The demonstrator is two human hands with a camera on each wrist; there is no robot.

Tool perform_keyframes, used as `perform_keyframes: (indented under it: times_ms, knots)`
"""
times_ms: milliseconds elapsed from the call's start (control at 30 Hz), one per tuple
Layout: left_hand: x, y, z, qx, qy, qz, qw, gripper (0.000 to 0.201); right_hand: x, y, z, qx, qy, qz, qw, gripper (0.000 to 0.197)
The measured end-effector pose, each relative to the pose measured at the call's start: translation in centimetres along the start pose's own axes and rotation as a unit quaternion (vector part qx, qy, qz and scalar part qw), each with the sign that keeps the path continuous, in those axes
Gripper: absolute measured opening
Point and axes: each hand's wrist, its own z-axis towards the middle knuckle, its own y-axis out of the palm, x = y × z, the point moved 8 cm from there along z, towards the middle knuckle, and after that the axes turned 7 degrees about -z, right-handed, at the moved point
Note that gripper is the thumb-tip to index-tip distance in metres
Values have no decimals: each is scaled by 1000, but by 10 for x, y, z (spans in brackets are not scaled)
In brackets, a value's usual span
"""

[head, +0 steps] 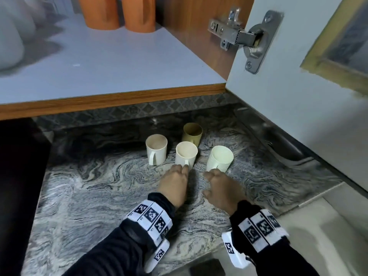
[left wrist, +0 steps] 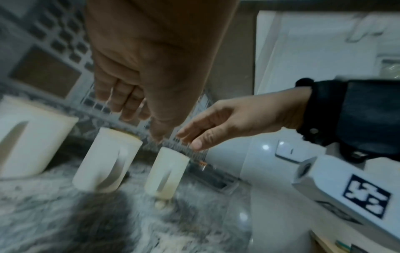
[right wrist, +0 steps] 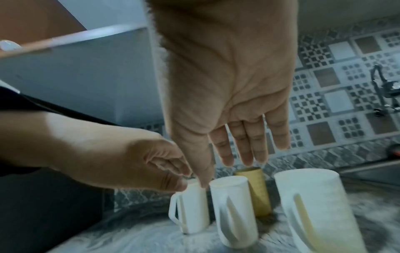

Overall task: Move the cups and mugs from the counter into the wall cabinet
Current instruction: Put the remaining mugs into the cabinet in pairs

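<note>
Four mugs stand on the marbled counter (head: 95, 196): a left white mug (head: 156, 149), a middle white mug (head: 186, 154), a right white mug (head: 220, 158) and a tan mug (head: 192, 134) behind them. My left hand (head: 182, 169) reaches just short of the middle mug's handle, fingers extended, holding nothing. My right hand (head: 211, 173) hovers by the right mug's handle, also empty. In the right wrist view the right hand (right wrist: 238, 154) has straight fingers above the mugs (right wrist: 233, 212). In the left wrist view the left hand (left wrist: 134, 109) is loosely extended over the middle mug (left wrist: 108, 159).
The wall cabinet shelf (head: 111, 62) above holds two orange cups (head: 99, 12) and blurred white items (head: 10, 36). Its door (head: 298, 86) stands open at the right on a metal hinge (head: 249, 36). A dark appliance (head: 20, 176) borders the counter's left; a steel sink edge (head: 278, 148) lies right.
</note>
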Motion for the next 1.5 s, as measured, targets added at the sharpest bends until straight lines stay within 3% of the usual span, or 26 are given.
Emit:
perform_keyframes:
  times_ms: [200,333,500,700,867,1067,1167,1300,1400,1500]
  knots:
    - [-20,44,49,-21,-23,-69,997,57,30,29,43,-7,32,28,999,55]
    - [-22,56,61,5,-4,-102,995,60,36,39,56,9,41,30,999,50]
    - [-24,58,69,50,-3,-171,984,41,45,45,66,40,83,69,993,45]
    - [-36,59,79,120,-26,-308,943,26,52,57,79,72,98,188,975,42]
    - [-39,52,75,163,-37,-369,914,27,61,63,76,119,149,314,930,18]
    - [-43,26,53,198,-48,-405,891,36,52,43,63,172,154,430,873,26]
    - [-48,10,36,216,-60,-411,883,33,35,18,49,189,120,508,832,23]
    - [-53,-20,-4,239,-83,-433,865,28,10,-14,18,209,74,547,807,17]
    - [-52,-48,-41,256,-83,-425,864,25,-12,-36,-7,176,25,618,766,19]
    - [-48,-79,-81,255,-85,-420,867,23,-35,-67,-38,162,-38,633,756,20]
